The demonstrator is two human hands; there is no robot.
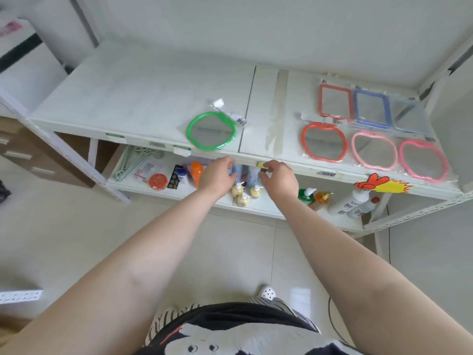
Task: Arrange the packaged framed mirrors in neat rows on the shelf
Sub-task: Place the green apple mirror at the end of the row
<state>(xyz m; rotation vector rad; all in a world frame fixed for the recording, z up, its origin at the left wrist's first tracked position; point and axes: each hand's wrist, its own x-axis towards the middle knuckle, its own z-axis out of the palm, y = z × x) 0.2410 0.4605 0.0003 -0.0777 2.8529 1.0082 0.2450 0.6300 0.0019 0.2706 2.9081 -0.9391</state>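
- Landmark: the white shelf point(143, 98), top board.
- Green apple-shaped mirror point(211, 130), in its clear bag, lies alone near the shelf's front edge, left of the board seam.
- Six packaged mirrors lie in two rows at the shelf's right end: red rectangular mirror point(334, 101), blue rectangular mirror point(372, 108) and a pale one behind; red apple mirror point(324, 141) and two pink ones in front.
- Left hand point(217, 176) and right hand point(279, 179) hover just below the shelf's front edge; each grip is loosely curled, holding nothing.
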